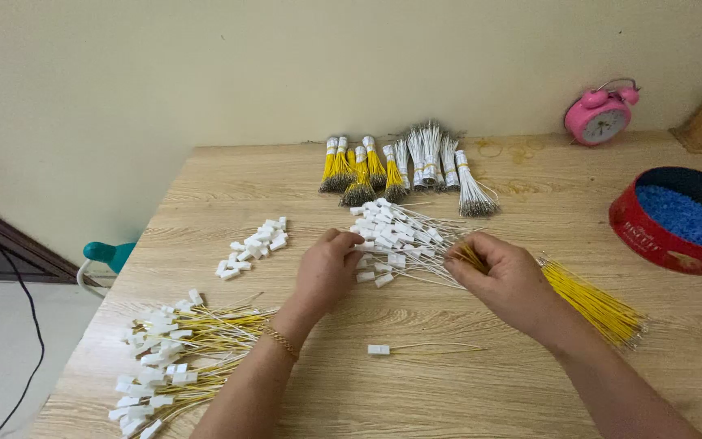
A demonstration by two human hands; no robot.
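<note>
My left hand (327, 268) rests at the left edge of a heap of white wires with white plastic connectors (396, 232), its fingers curled on one connector. My right hand (505, 276) pinches the tip of a yellow wire where a loose bunch of yellow wires (595, 305) fans out to the right. One finished piece, a white connector with wires (379, 349), lies alone between my forearms. A pile of yellow-wired connectors (172, 358) sits at the front left.
Loose white connectors (255, 244) lie at the middle left. Banded bundles of yellow wires (359, 171) and white wires (440, 162) stand at the back. A red round tin of blue bits (664, 240) is at the right, a pink alarm clock (600, 118) behind it.
</note>
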